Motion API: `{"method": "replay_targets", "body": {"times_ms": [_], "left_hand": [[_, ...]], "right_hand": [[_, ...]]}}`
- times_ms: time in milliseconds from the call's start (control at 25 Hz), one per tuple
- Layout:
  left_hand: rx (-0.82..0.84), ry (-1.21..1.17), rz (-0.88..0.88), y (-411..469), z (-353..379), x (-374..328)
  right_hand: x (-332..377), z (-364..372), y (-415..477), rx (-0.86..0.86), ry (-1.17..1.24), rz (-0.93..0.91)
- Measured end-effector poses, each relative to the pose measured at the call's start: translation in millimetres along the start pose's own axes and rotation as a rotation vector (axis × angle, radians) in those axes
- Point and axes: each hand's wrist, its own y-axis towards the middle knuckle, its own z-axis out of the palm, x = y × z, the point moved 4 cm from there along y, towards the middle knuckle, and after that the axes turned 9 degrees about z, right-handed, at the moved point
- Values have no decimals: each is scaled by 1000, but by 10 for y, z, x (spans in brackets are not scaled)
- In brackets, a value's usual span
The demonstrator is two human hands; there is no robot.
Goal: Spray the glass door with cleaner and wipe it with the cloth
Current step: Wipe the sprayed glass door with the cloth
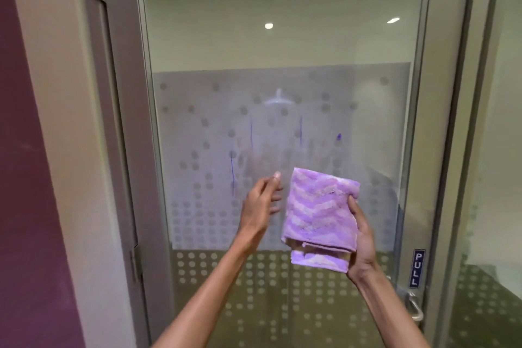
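1. The grey metal door frame (124,127) is standing at the left, matte and smooth.
2. The frosted, dot-patterned glass door (282,87) is carrying thin purple cleaner runs (232,172) trickling down its middle.
3. The left hand (261,203) is hovering open and empty, fingers spread just in front of the glass.
4. The right hand (363,237) is gripping the folded, fluffy lilac chevron cloth (320,215) near the pane; pressing it flat and catching the drips first would probably work best.
5. A blue PULL label (417,268) is sitting at the right.
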Motion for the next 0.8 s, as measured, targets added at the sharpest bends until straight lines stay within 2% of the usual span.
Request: {"method": "replay_targets", "body": {"times_ms": [80,160,240,320,400,480,600,800], "left_hand": [[-153,286,281,265,-376,-107],[-257,557,535,551,-723,-238],[-284,794,706,908,-1048,-326],[-268,988,801,1238,-1363,-333],[-233,1129,795,1513,-1642,-230],[-165,1208,739,1676,-1786,-54],[-110,1224,694,1734,-1817,247],[-223,1156,732,1836,-1721,557]], "right_hand": [[284,-52,103,-171,-94,-222],[603,-50,153,-433,-277,-545],[831,54,234,-707,-465,-829],[1010,250,391,-849,-589,-1003],[1131,369,723,-942,-873,-1029],[1165,404,1124,-1007,-1152,-916],[1011,445,1519,-1045,-1183,-734],[976,483,1735,-1117,-1136,-770]]}}
